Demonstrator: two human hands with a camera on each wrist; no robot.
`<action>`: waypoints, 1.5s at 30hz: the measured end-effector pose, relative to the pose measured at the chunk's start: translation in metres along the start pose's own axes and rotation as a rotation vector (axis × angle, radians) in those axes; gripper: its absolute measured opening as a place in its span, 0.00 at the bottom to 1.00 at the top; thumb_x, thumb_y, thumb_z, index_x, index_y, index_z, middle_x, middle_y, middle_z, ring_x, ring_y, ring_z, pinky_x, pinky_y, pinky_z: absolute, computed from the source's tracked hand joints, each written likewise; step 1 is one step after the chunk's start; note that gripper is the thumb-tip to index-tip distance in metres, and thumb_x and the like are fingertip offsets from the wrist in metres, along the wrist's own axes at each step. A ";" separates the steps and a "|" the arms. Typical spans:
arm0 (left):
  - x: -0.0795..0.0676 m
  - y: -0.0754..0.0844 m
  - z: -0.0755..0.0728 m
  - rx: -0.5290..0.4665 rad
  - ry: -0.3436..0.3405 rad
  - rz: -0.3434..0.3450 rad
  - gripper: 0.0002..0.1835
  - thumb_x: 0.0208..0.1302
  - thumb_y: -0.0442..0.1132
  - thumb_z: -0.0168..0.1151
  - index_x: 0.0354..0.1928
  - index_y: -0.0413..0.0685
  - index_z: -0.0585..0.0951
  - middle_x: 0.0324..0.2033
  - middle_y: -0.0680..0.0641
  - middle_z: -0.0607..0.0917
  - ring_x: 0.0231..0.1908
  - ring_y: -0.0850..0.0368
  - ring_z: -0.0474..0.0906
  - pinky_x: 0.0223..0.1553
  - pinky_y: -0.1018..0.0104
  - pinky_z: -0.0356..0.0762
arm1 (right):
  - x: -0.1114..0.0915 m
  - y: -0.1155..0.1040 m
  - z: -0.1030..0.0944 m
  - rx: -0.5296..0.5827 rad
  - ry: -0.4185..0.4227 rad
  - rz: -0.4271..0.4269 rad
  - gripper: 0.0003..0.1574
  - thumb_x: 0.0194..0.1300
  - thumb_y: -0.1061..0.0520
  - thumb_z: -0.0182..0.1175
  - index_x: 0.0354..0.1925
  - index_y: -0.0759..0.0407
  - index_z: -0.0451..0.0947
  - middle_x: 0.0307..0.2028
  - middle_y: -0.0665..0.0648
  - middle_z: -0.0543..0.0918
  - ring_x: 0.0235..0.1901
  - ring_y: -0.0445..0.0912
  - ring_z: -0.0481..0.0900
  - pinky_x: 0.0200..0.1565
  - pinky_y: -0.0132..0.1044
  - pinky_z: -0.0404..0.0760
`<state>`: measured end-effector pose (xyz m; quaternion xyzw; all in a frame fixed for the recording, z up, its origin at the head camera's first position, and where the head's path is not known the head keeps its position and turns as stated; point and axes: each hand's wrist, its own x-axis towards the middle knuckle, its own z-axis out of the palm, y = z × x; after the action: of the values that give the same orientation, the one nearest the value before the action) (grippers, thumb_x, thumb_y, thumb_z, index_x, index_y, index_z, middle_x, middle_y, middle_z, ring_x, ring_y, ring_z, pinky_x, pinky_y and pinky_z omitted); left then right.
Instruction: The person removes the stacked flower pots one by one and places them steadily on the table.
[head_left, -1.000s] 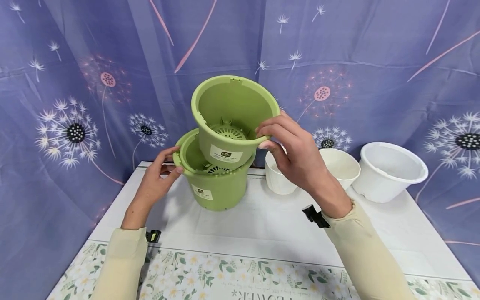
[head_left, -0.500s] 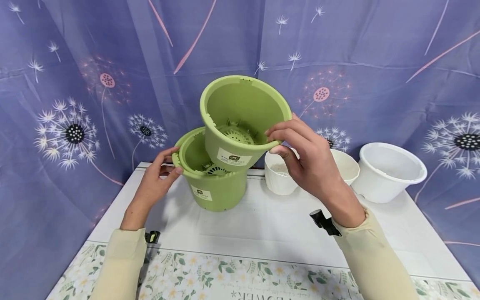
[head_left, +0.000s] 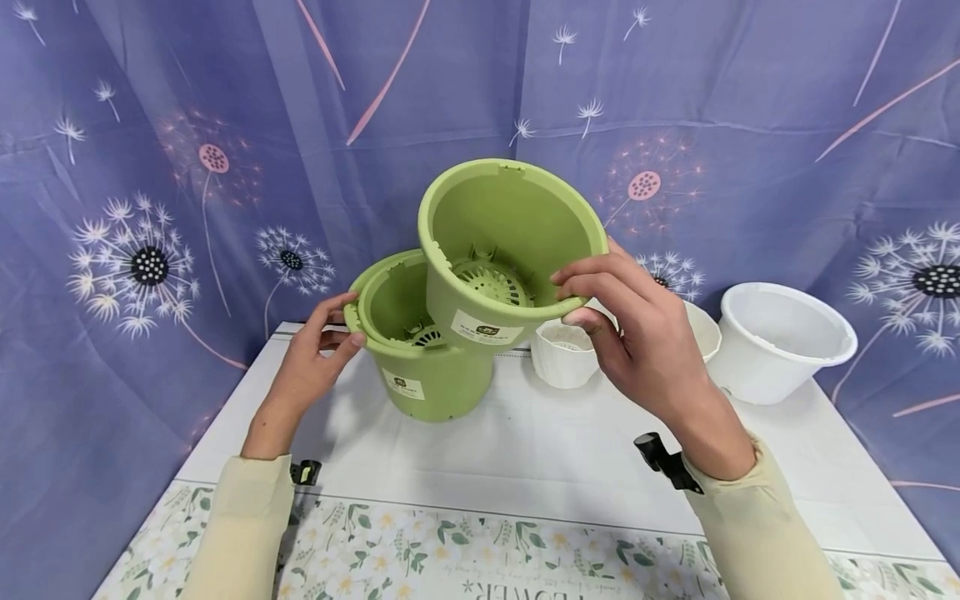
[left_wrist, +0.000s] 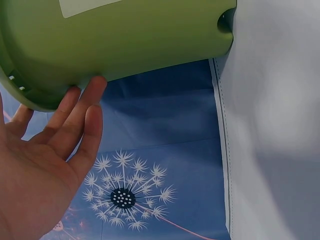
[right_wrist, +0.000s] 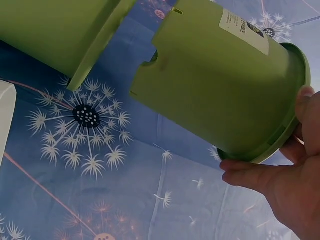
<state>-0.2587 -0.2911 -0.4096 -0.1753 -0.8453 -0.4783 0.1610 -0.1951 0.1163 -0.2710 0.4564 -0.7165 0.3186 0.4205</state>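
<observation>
My right hand [head_left: 652, 333] grips the rim of a green plastic flower pot [head_left: 510, 217], thumb outside and fingers over the edge. This pot is tilted, its slotted base and a white label showing. A second green flower pot [head_left: 442, 383] stands upright on the table to the lower left, partly hidden behind the raised one. At its left rim, my left hand [head_left: 307, 362] holds on with thumb and fingers. In the right wrist view a gap separates the raised pot [right_wrist: 200, 75] from the standing pot [right_wrist: 55, 30].
To the right stand a small white faceted pot [head_left: 564, 358], another white pot [head_left: 703, 329] mostly behind my right hand, and a larger white round pot [head_left: 772, 350]. A purple dandelion-print curtain [head_left: 480, 75] hangs behind the white table [head_left: 525, 467], whose front has a floral cover.
The raised green pot has moved right, out from over the standing pot, and slightly down with my right hand. My left hand stays on the standing pot's rim.
</observation>
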 end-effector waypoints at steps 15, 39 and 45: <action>-0.001 0.001 0.000 -0.004 -0.005 -0.011 0.33 0.81 0.43 0.61 0.82 0.61 0.64 0.59 0.40 0.80 0.50 0.48 0.85 0.49 0.71 0.80 | -0.017 -0.013 -0.009 -0.035 0.011 -0.006 0.30 0.81 0.43 0.55 0.40 0.70 0.84 0.45 0.63 0.88 0.47 0.55 0.87 0.73 0.61 0.68; -0.001 0.004 0.000 -0.014 -0.015 -0.007 0.33 0.81 0.41 0.61 0.82 0.62 0.63 0.59 0.40 0.80 0.48 0.54 0.84 0.48 0.74 0.79 | -0.041 -0.027 -0.024 -0.018 0.049 -0.005 0.31 0.82 0.43 0.53 0.39 0.69 0.85 0.42 0.65 0.88 0.49 0.50 0.86 0.74 0.57 0.68; -0.001 0.003 0.000 -0.014 -0.013 -0.013 0.33 0.81 0.41 0.61 0.82 0.63 0.63 0.58 0.40 0.80 0.49 0.49 0.84 0.48 0.74 0.79 | -0.048 -0.025 -0.028 0.014 0.047 -0.012 0.30 0.82 0.45 0.55 0.39 0.70 0.85 0.41 0.66 0.87 0.50 0.50 0.86 0.73 0.58 0.69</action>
<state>-0.2566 -0.2896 -0.4079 -0.1740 -0.8441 -0.4841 0.1513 -0.1519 0.1492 -0.2997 0.4559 -0.7014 0.3319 0.4360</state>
